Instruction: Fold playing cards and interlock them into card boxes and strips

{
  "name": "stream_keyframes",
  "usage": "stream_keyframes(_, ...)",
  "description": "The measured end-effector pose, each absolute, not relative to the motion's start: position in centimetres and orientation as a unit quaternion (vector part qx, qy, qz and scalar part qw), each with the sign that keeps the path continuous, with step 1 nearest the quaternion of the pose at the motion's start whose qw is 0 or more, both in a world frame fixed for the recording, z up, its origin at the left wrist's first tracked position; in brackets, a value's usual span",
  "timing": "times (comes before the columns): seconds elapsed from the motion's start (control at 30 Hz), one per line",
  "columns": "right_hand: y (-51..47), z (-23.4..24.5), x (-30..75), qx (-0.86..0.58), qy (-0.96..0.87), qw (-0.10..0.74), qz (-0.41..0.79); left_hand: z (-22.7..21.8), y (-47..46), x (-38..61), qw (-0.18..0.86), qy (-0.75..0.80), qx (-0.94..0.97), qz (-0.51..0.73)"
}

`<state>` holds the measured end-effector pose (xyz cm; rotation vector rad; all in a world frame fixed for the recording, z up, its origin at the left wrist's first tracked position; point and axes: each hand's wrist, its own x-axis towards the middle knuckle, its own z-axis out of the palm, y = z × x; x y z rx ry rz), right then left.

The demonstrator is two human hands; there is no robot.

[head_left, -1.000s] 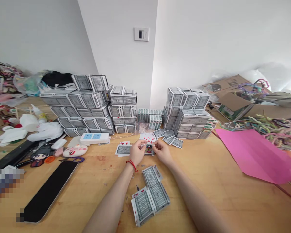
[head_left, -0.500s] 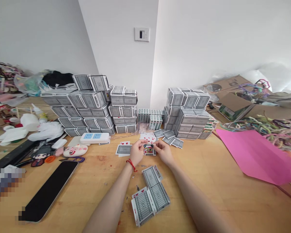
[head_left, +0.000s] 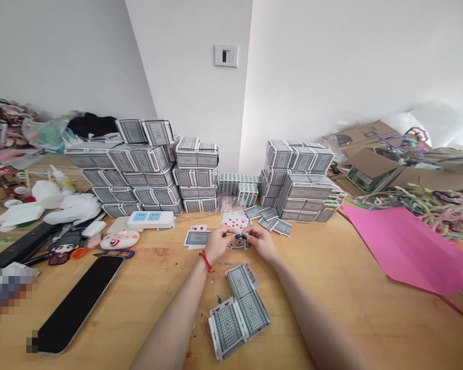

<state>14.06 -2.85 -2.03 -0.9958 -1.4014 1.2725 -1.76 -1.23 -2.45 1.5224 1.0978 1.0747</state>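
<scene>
My left hand (head_left: 215, 243) and my right hand (head_left: 261, 242) meet at mid-table, fingers pinched together on a small dark object (head_left: 240, 237). It is too small to name. A face-up playing card (head_left: 238, 243) lies just under the fingertips. A red cord circles my left wrist. Closer to me lies a joined cluster of folded cards (head_left: 237, 313) with patterned grey backs. Loose cards (head_left: 196, 237) lie left of my left hand, and more face-up cards (head_left: 235, 220) sit behind the hands.
Stacks of card-built boxes (head_left: 142, 167) stand at the back left and more boxes (head_left: 298, 180) at the back right. A phone (head_left: 77, 303) lies front left, near a power strip (head_left: 151, 219). A pink sheet (head_left: 407, 246) and cardboard boxes (head_left: 374, 154) fill the right side.
The face card held up between my fingers now lies lower on the table. My fingertips have closed together over a small dark object.
</scene>
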Motion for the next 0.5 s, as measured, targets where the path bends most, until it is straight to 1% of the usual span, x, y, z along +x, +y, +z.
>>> stream_keyframes(0.07, -2.90, -1.97, 13.96, -0.413, -0.569, 0.484, 0.521, -2.36, -1.16, -1.78, 0.487, 0.448, 0.609, 0.438)
stream_keyframes(0.23, -2.93, -1.92, 13.74, -0.418, -0.553, 0.504, 0.515, -2.03, -1.31, -1.68, 0.489, 0.456, 0.583, 0.460)
stream_keyframes(0.5, -3.00, -1.61, 14.24, -0.403, -0.537, 0.497, 0.549, -1.60, -1.63, -1.81, 0.564, 0.439, 0.512, 0.477)
